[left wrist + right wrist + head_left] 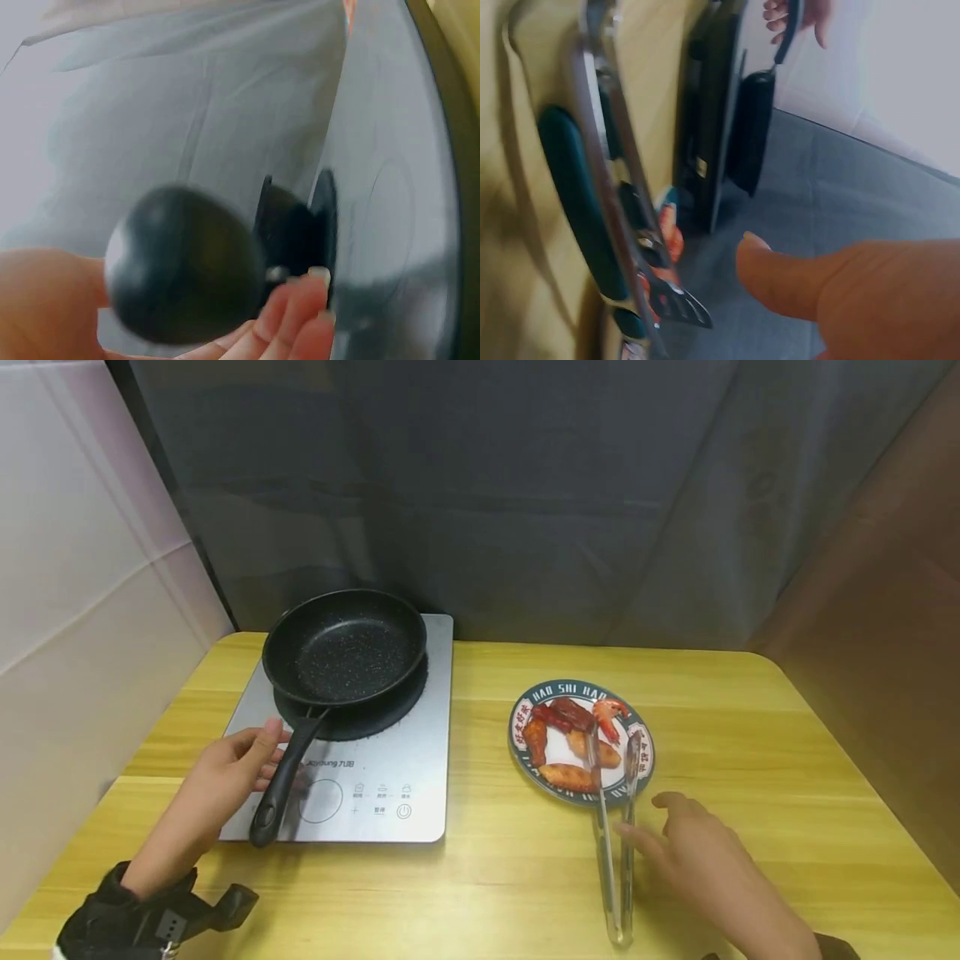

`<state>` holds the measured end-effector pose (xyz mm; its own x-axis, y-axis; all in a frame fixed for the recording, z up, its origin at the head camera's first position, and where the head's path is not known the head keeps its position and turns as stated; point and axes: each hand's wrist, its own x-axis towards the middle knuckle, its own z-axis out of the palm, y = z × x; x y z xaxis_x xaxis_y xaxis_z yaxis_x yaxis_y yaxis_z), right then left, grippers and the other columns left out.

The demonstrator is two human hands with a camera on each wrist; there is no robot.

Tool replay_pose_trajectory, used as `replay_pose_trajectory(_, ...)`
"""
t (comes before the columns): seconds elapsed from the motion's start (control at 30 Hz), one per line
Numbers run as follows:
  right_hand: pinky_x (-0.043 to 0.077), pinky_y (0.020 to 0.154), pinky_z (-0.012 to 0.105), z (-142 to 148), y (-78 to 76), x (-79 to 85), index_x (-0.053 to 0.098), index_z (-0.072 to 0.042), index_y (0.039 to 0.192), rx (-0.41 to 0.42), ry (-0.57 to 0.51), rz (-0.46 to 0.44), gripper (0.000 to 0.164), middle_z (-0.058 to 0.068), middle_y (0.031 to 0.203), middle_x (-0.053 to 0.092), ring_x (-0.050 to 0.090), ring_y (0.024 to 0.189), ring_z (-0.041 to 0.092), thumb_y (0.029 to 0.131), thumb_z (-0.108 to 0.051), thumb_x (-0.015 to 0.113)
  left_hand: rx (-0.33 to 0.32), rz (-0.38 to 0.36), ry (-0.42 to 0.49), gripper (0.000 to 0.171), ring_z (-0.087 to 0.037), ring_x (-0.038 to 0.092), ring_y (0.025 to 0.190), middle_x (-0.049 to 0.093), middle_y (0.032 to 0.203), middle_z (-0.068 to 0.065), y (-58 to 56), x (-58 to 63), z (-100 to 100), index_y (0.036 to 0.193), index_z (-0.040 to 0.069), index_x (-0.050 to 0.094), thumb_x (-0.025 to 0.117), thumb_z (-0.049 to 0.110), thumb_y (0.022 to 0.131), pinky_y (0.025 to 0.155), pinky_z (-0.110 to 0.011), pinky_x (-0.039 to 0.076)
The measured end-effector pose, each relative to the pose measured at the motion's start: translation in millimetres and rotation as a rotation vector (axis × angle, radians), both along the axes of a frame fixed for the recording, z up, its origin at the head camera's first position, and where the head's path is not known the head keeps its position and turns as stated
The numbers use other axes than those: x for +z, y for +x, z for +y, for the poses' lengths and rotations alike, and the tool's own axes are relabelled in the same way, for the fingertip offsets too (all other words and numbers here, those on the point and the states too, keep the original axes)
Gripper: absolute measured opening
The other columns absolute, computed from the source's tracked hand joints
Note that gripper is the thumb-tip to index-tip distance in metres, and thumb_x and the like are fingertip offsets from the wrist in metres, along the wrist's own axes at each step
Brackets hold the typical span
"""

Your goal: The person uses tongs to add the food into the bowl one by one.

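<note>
A black speckled frying pan [345,660] is over the silver induction cooker [412,760], its handle [285,777] pointing toward the front. My left hand [232,768] is at this handle, thumb on the near side and fingertips reaching beneath it; the fingers are loosely bent, not closed round it. In the left wrist view the handle's rounded end [184,266] hides part of the palm. Metal tongs [626,877] lie with their tips over a patterned plate [517,764]. My right hand [701,847] hovers just right of the tongs, fingers relaxed, thumb pointing toward them.
On the plate are a shrimp [609,718], a drumstick [536,742], wing-like pieces [567,777] and dark red meat [570,713]. A grey curtain [525,510] backs the wooden table [750,735]; a white panel [90,543] stands at left, a brown one [885,627] at right.
</note>
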<state>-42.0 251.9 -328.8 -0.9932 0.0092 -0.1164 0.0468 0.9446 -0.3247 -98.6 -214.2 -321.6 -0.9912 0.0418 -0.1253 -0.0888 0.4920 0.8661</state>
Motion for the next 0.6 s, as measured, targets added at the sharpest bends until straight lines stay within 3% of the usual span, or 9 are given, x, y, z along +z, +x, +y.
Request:
replay_pose_trajectory(0.1,0.049,0.077,0.057,-5,-2.3,-5.4,0.047,0.020,0.118,0.010,0.043,-0.055,0.086,0.034,0.103,0.059,0.060,0.092,0.046,0.088,-0.059,0.057,-0.042,-0.105,0.133,0.067,-0.021,0.064,0.079,0.063,0.096,-0.017,-2.8,-4.1,4,0.128,-0.015,0.041,0.040,0.046,0.101,0.070,-0.028,0.053)
replay_pose_trajectory(0.2,0.051,0.061,0.046,-10,-2.8,-11.0,0.051,0.017,0.105,0.025,0.045,-0.089,0.079,0.022,0.084,0.058,0.060,0.069,0.032,0.087,-0.059,0.059,-0.088,-0.200,0.306,0.064,-0.021,0.065,0.071,0.063,0.085,-0.012,-4.8,-7.0,8,0.127,-0.014,0.039,0.043,0.044,0.101,0.066,-0.033,0.055)
replay_pose_trajectory(0.33,0.039,0.046,0.032,-16,0.1,-15.7,0.049,0.006,0.091,0.018,-0.015,-0.129,0.069,0.006,0.068,0.046,0.045,0.052,0.018,0.084,-0.061,0.060,-0.149,-0.274,0.458,0.057,-0.016,0.058,0.060,0.058,0.075,-0.009,-5.9,-7.4,11,0.124,-0.013,0.039,0.042,0.040,0.103,0.059,-0.032,0.056)
replay_pose_trajectory(0.6,0.037,0.043,0.031,-21,2.5,-20.3,0.047,0.002,0.089,-0.012,-0.060,-0.148,0.067,0.006,0.064,0.048,0.045,0.050,0.017,0.084,-0.064,0.058,-0.347,-0.404,0.694,0.045,-0.010,0.047,0.052,0.047,0.067,0.002,-13.6,-13.1,1,0.112,-0.003,0.044,0.036,0.040,0.104,0.047,-0.023,0.044)
